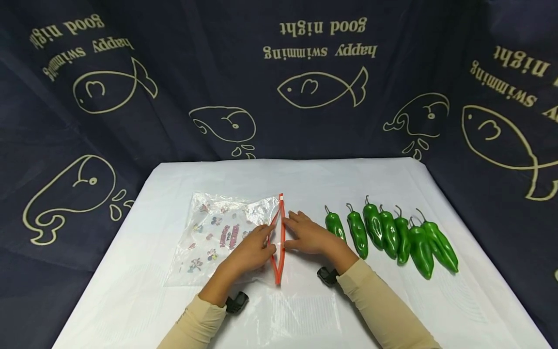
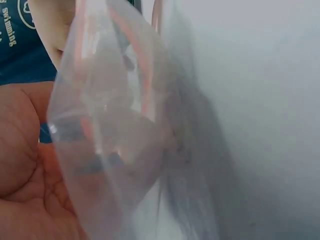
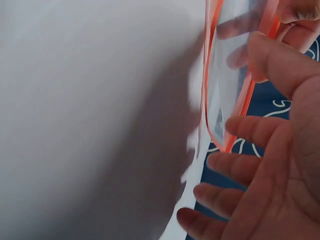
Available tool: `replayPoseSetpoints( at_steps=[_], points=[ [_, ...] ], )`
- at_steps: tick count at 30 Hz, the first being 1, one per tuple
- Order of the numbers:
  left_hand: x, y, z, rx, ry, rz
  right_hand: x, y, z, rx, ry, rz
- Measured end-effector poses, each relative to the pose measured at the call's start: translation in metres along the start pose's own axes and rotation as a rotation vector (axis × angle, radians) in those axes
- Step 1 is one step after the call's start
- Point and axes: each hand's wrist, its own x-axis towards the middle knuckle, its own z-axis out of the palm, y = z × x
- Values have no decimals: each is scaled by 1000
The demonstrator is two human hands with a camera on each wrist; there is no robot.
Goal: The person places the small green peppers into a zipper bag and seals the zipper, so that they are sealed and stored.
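Observation:
A clear zip bag [image 1: 218,242] with cartoon prints lies flat, its orange-red edged mouth [image 1: 282,232] parted and facing right. My left hand [image 1: 250,249] is at the near lip of that mouth and holds it between thumb and fingers; through the film in the left wrist view, the fingers look blurred. From the other side my right hand [image 1: 311,235] touches the orange edge [image 3: 245,95] with thumb and index fingertip, its other fingers spread and fairly straight. Nothing shows inside the bag.
Several green peppers [image 1: 388,232] with thin stems lie in a row on the right of the white table [image 1: 305,315]. A dark curtain [image 1: 322,131] with fish drawings hangs behind. Black wrist cameras [image 1: 237,303] sit under both wrists.

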Motion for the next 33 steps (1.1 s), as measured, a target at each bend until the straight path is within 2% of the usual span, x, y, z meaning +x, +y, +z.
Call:
replayPoseSetpoints(
  at_steps=[3, 9, 14, 18, 24, 33],
  points=[
    [1, -2, 1, -8, 45, 14, 3, 0, 3, 2, -19, 27],
    [4, -7, 3, -16, 95, -2, 5, 2, 8, -28, -49, 62],
    [4, -10, 0, -25, 115, 16, 6, -1, 11, -19, -25, 63],
    [4, -11, -1, -47, 138, 23, 8, -2, 14, -61, -13, 79],
    [4, -12, -5, -120, 202, -36, 8, -3, 15, -79, -17, 108],
    [5, -15, -14, -220, 278, -96, 7, -5, 14, -70, -8, 107]
  ],
)
